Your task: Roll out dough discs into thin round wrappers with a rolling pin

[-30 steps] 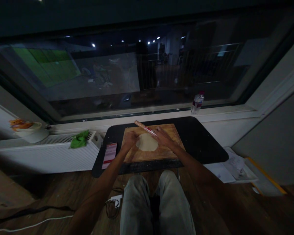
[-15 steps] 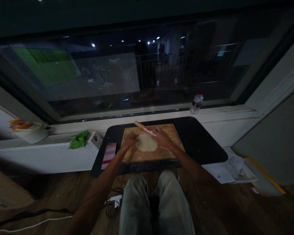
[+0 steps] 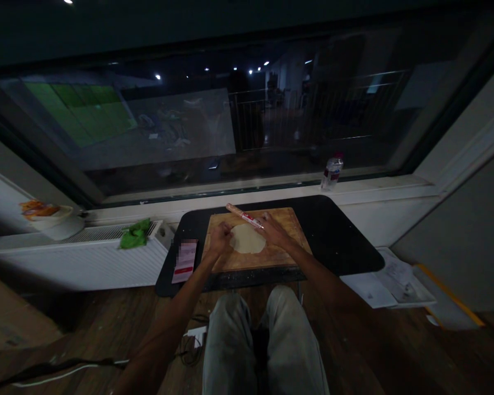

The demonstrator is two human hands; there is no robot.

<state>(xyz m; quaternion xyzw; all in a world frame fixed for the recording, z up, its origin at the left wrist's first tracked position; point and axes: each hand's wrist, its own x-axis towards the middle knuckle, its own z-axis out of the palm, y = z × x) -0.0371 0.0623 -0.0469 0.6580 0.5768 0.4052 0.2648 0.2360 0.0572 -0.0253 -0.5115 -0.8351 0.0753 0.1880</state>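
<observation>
A flat round sheet of dough [image 3: 248, 240] lies on a wooden cutting board [image 3: 278, 259]. My left hand [image 3: 220, 238] is at the left edge of the dough, its fingers closed in a pinch on that edge. Across the upper right edge of the dough rests a slim rolling pin [image 3: 242, 215] with a red and white label, slanting up to the left. Its lower right end is in my right hand [image 3: 272, 230], the fingers closed around it and partly hiding it.
The board sits on a black table [image 3: 337, 236] below a large window. A phone [image 3: 185, 262] lies left of the board. On the sill stands a plastic bottle [image 3: 331, 172]. A green cloth [image 3: 135, 235] and a white bowl [image 3: 57, 222] are on the radiator [image 3: 119, 266].
My left hand has shifted very slightly at the dough's left edge. The rolling pin and my right hand stay nearly where they were; the whole view has moved a little.
</observation>
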